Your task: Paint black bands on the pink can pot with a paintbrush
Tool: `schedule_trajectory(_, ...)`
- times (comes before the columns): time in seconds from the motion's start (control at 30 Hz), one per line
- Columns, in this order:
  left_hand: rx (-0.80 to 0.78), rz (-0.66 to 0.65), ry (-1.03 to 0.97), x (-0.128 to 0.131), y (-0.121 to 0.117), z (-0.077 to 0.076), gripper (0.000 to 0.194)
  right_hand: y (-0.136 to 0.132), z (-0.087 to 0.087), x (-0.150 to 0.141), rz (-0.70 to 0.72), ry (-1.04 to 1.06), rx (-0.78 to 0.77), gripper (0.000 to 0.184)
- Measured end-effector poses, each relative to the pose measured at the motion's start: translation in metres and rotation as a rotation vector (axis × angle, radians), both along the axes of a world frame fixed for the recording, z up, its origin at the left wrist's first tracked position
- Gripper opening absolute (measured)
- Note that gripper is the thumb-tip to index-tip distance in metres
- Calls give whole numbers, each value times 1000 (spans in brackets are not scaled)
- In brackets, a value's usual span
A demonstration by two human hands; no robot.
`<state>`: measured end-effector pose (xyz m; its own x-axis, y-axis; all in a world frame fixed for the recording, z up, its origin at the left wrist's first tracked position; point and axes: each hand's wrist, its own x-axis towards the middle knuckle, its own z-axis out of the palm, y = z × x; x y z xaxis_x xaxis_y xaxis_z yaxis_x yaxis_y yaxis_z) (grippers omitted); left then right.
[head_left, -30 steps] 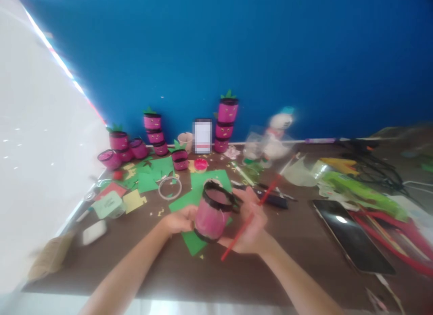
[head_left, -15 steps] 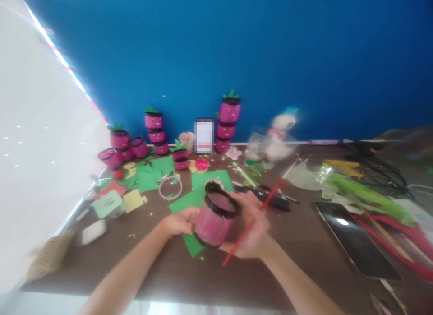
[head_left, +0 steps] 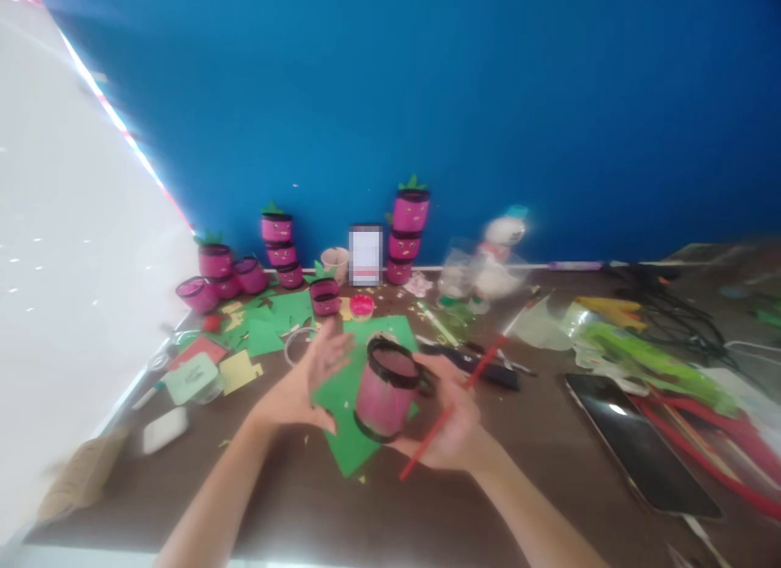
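Note:
A pink cup [head_left: 383, 401] with black bands at its rim and base sits in my right hand [head_left: 456, 417], tilted a little so that its pinkish inside shows. The same hand carries a red-handled paintbrush [head_left: 488, 361] slantwise across its fingers, bristle end up and to the right. To the left of the cup, my left hand [head_left: 298, 385] is open with fingers and thumb spread, apart from the cup and holding nothing. Green paper [head_left: 346, 446] lies on the table beneath the cup. Motion blur softens both hands.
Stacked pink cups with green leaf tops [head_left: 407, 246] stand along the blue wall. A small pot of pink paint [head_left: 361, 308] sits behind the green paper. A dark phone [head_left: 640, 446] and red bag [head_left: 708, 438] lie right; paper scraps [head_left: 241, 373] lie left.
My left hand has let go of the cup and moved up and left, its fingers spreading. My right hand still holds the cup and the paintbrush. The view has tipped slightly upward.

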<state>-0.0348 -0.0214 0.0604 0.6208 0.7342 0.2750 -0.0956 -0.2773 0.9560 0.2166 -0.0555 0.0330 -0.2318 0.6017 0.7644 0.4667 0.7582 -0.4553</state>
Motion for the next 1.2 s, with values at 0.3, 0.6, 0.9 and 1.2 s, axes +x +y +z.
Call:
schedule_trajectory(0.3, 904, 298, 587, 22, -44, 44, 71, -3, 16, -4, 44, -62, 78, 109)
schedule_trajectory(0.6, 1087, 261, 681, 30, -40, 54, 31, -6, 19, -5, 4, -90, 57, 99)
schedule_trajectory(0.9, 998, 297, 527, 21, -29, 42, 66, 5, 12, 5, -33, -56, 203, 112)
schedule_trajectory(1.2, 691, 1009, 227, 12, 27, -41, 98, 6, 23, 9, -236, 241, 141, 23)
